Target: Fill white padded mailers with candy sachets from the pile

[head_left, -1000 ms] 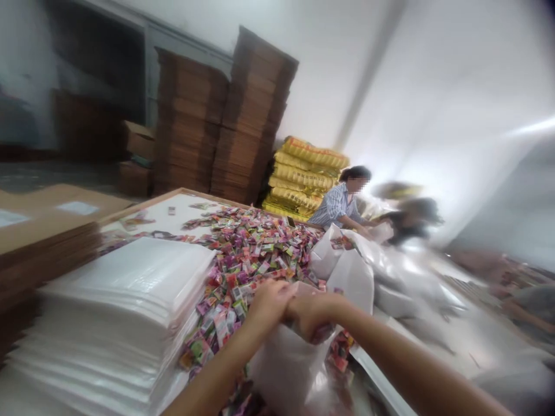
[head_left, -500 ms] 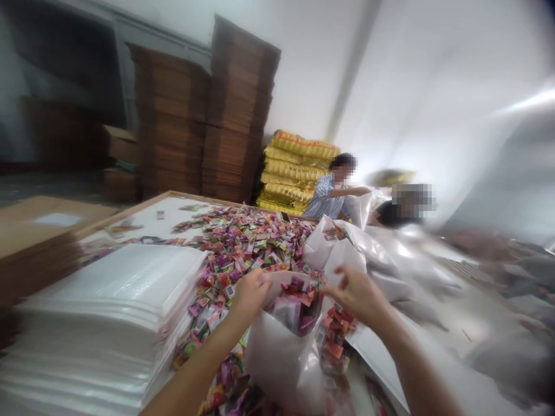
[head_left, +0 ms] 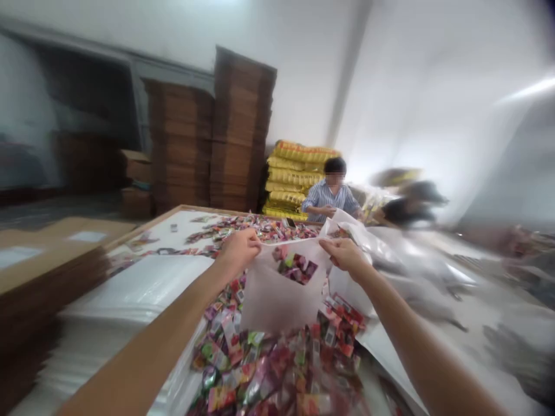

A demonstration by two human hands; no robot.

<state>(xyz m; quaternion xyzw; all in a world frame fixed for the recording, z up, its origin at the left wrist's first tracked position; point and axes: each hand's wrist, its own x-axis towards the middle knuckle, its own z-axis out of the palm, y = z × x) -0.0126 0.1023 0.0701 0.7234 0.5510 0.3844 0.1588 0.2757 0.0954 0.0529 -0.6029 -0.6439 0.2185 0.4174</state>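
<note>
A white plastic bag (head_left: 284,309) hangs between my two hands over the table, its mouth spread and facing me. Small colourful packets (head_left: 299,268) show inside the opening. My left hand (head_left: 240,248) pinches the bag's upper left corner, fingers closed on the rim. On the opposite corner, my right hand (head_left: 344,254) grips the edge between thumb and fingers. Below and around the bag lies a heap of loose small packets (head_left: 234,375), mostly red, purple and green. Another white bag (head_left: 359,231), with packets in its mouth, stands just behind my right hand.
A stack of flat white bags (head_left: 143,283) lies at the left, beside cardboard (head_left: 56,248). Behind the wooden-edged table rise stacks of brown cardboard (head_left: 240,127) and yellow sacks (head_left: 299,173). A person in a striped shirt (head_left: 325,196) works across the table; another, blurred, is further right.
Both hands have lifted the bag higher and farther forward, stretching its rim wider. More packets show beneath it. The person in the striped shirt has lowered their arms.
</note>
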